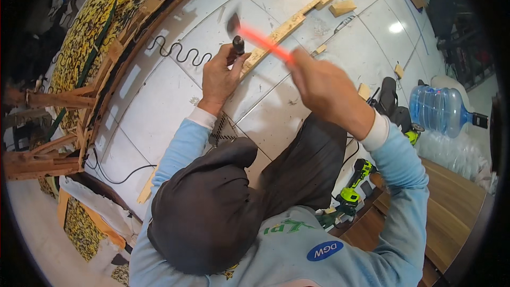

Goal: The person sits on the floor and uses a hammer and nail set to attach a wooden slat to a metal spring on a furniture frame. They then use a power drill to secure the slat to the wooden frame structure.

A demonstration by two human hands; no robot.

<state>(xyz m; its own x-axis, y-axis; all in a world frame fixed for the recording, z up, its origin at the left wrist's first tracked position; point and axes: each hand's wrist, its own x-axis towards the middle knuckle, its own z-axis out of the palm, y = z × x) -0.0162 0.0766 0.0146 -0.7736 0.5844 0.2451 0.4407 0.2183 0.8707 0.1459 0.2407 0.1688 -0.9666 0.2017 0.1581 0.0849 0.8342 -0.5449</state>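
Observation:
My right hand (329,87) is closed around the red handle (268,45) of a hammer, which is smeared by motion. The dark hammer head (234,24) hangs just above and left of my left hand (220,77). Those left fingers are wrapped round a chisel-like tool (238,45) with a dark rounded handle end facing up; its lower part is hidden. Beneath it, a long pale wooden strip (287,27) lies slantwise on the tiles, its near end by my left hand. A short wood block (342,8) rests beside the strip's far end.
At left stands a wooden frame (114,53) with yellow-black patterned fabric (87,32). A wavy metal spring (178,50) lies on the tiled floor (143,106). At right are a green-black power drill (350,191), a blue water jug (438,109) and brown boards (446,207).

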